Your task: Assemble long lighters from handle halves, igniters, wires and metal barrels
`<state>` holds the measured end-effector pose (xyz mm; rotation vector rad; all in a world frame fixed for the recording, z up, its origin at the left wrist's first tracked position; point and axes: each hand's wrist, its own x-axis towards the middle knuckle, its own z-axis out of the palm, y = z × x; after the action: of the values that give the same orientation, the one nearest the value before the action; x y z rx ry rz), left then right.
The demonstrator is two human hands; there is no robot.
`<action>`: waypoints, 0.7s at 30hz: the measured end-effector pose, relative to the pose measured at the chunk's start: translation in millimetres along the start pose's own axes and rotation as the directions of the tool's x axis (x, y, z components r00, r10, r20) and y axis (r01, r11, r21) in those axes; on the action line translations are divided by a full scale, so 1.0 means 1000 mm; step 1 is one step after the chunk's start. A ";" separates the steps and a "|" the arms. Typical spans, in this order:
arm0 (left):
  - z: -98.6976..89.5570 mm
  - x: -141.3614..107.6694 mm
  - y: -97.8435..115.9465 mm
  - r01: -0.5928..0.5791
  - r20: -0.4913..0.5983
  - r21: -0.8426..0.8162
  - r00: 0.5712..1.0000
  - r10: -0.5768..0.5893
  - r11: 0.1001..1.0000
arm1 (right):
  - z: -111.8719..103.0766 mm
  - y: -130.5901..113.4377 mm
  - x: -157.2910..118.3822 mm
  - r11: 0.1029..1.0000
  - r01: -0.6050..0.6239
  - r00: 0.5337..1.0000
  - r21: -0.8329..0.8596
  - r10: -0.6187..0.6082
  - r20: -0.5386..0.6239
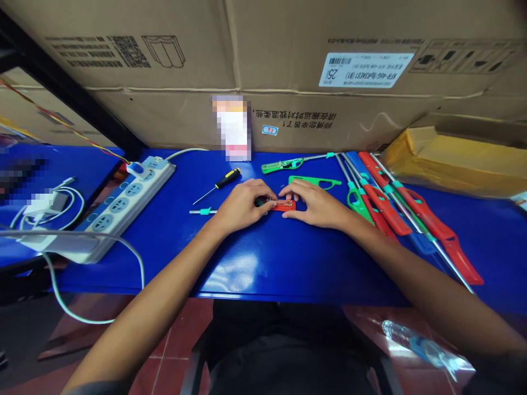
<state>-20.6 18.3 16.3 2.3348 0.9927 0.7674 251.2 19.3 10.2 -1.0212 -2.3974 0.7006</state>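
On the blue table lies an opened red lighter (288, 205), its inner parts showing and its metal tube (195, 212) pointing left. My left hand (246, 206) covers its middle, thumb and fingertips pressed together on it. At its right end is my right hand (313, 204), fingers and thumb apart around the red body without visibly gripping it. Behind my hands are an opened green lighter (274, 167) and a loose green shell half (329, 183). A black and yellow screwdriver (229, 178) rests behind my left hand.
Several red, green and blue lighters (420, 211) lie at the right, by a yellow-taped carton (453, 156). A white power strip (119, 206) with cables stands left. A large cardboard box (164, 104) backs the table. A plastic bottle (424, 348) lies on the floor.
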 end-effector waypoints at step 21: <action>0.007 0.010 0.014 0.172 0.006 -0.041 0.985 -0.172 0.984 | -0.001 -0.001 -0.001 0.997 0.074 0.997 0.029 -0.074 -0.016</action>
<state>-3.0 15.2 22.9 2.1806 1.1488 0.7094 252.0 18.2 11.4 -0.9180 -2.3916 0.6974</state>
